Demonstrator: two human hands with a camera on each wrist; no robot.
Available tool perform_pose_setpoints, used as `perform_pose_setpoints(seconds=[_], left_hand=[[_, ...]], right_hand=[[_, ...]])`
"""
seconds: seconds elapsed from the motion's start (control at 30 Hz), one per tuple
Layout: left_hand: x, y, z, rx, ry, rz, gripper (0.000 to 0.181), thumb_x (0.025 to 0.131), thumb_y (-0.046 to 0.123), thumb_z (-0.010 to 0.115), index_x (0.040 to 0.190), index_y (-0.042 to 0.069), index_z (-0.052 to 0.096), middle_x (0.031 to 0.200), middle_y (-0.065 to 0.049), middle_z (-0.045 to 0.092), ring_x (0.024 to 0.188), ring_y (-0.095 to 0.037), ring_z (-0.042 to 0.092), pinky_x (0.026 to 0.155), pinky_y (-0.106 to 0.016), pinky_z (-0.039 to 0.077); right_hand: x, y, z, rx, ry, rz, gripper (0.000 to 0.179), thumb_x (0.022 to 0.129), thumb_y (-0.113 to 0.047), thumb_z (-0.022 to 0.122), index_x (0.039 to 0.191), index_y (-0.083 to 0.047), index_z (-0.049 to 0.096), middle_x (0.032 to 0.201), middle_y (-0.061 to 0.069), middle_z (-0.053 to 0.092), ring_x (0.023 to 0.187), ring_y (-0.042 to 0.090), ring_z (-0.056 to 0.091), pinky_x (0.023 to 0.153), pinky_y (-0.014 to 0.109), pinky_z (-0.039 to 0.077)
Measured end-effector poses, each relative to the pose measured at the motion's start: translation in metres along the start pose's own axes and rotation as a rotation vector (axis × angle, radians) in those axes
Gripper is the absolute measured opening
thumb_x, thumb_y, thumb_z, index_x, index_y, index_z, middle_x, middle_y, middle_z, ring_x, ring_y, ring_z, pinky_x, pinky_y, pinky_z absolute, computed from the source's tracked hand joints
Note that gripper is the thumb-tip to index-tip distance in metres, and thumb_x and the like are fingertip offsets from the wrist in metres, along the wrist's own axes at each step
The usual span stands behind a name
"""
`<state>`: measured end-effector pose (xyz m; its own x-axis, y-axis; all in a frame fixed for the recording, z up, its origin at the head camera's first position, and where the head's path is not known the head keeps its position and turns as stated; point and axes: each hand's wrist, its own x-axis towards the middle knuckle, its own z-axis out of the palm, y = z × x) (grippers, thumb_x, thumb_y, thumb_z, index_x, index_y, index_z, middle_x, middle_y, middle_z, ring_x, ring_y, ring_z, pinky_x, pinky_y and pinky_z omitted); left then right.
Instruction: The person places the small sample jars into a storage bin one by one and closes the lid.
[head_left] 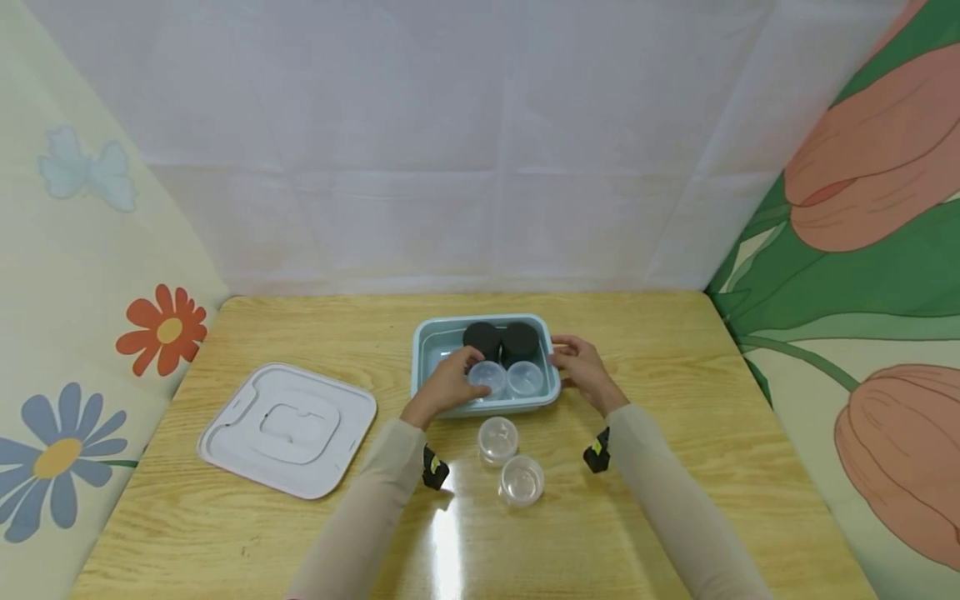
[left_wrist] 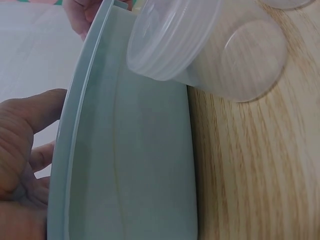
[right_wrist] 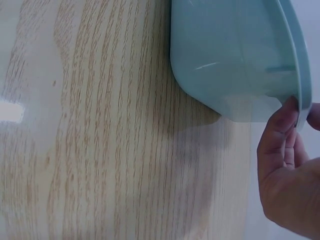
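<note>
A light blue plastic bin (head_left: 424, 364) sits on the table. Inside it, two black round containers (head_left: 520, 340) stand along the back, with two clear plastic jars in front. My left hand (head_left: 444, 385) reaches over the front left of the bin, its thumb and fingers around the left clear jar (head_left: 489, 377). Beside that stands the right clear jar (head_left: 526, 379). The right hand (head_left: 587, 372) pinches the bin's right rim between thumb and fingers, as the right wrist view shows at the bin's rim (right_wrist: 301, 65). In the left wrist view, the bin's wall hides part of the left hand (left_wrist: 20, 150).
Two more clear lidded jars, a nearer one (head_left: 522, 481) and a farther one (head_left: 498, 440), stand on the table in front of the bin. A white lid (head_left: 300, 425) lies flat at the left. The wooden table (head_left: 660, 350) ends at a white cloth backdrop (head_left: 450, 225).
</note>
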<state>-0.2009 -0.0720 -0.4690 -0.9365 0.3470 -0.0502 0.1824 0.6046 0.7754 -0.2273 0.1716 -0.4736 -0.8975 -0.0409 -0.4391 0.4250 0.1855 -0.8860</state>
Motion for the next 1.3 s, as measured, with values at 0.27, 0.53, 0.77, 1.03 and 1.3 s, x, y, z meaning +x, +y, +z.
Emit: perform_pose_setpoints(seconds=[0.27, 0.53, 0.77, 1.03, 1.3], left_hand=[[-0.002, 0.001, -0.003, -0.005, 0.003, -0.006, 0.045, 0.077, 0.013, 0.076, 0.113, -0.004, 0.056, 0.108, -0.019, 0.061, 0.102, -0.033, 0.057, 0.092, -0.045, 0.048], [-0.007, -0.001, -0.006, -0.025, 0.009, -0.028, 0.041, 0.079, 0.011, 0.074, 0.113, -0.003, 0.056, 0.107, -0.018, 0.062, 0.098, -0.032, 0.06, 0.088, -0.042, 0.051], [-0.012, -0.004, -0.01, -0.036, 0.024, 0.014, 0.04, 0.081, 0.011, 0.071, 0.114, -0.005, 0.055, 0.111, -0.022, 0.06, 0.1, -0.034, 0.059, 0.09, -0.044, 0.05], [-0.023, -0.003, -0.016, -0.068, 0.049, 0.04, 0.042, 0.084, 0.012, 0.069, 0.119, -0.005, 0.053, 0.119, -0.024, 0.057, 0.105, -0.035, 0.058, 0.089, -0.044, 0.051], [-0.034, 0.0, -0.016, -0.078, 0.075, 0.064, 0.041, 0.083, 0.009, 0.07, 0.119, -0.003, 0.054, 0.117, -0.024, 0.056, 0.103, -0.032, 0.058, 0.087, -0.042, 0.053]], right_hand=[[0.0, -0.001, 0.001, 0.0, -0.001, 0.004, 0.042, 0.096, -0.008, 0.052, 0.137, -0.011, 0.046, 0.127, 0.014, 0.054, 0.093, 0.016, 0.057, 0.064, 0.025, 0.052], [0.002, 0.0, -0.001, -0.007, 0.0, 0.013, 0.042, 0.096, -0.009, 0.052, 0.138, -0.011, 0.046, 0.127, 0.013, 0.053, 0.094, 0.016, 0.057, 0.065, 0.025, 0.052], [0.001, -0.001, 0.0, -0.012, 0.008, 0.023, 0.043, 0.095, -0.008, 0.053, 0.138, -0.012, 0.046, 0.128, 0.013, 0.053, 0.094, 0.017, 0.057, 0.065, 0.026, 0.052], [0.0, 0.0, 0.0, -0.002, 0.004, 0.01, 0.044, 0.095, -0.007, 0.053, 0.138, -0.01, 0.045, 0.126, 0.014, 0.054, 0.09, 0.014, 0.057, 0.064, 0.026, 0.052], [0.001, 0.0, 0.0, 0.001, 0.002, 0.008, 0.044, 0.095, -0.008, 0.053, 0.138, -0.01, 0.045, 0.126, 0.014, 0.054, 0.091, 0.015, 0.058, 0.064, 0.026, 0.053]])
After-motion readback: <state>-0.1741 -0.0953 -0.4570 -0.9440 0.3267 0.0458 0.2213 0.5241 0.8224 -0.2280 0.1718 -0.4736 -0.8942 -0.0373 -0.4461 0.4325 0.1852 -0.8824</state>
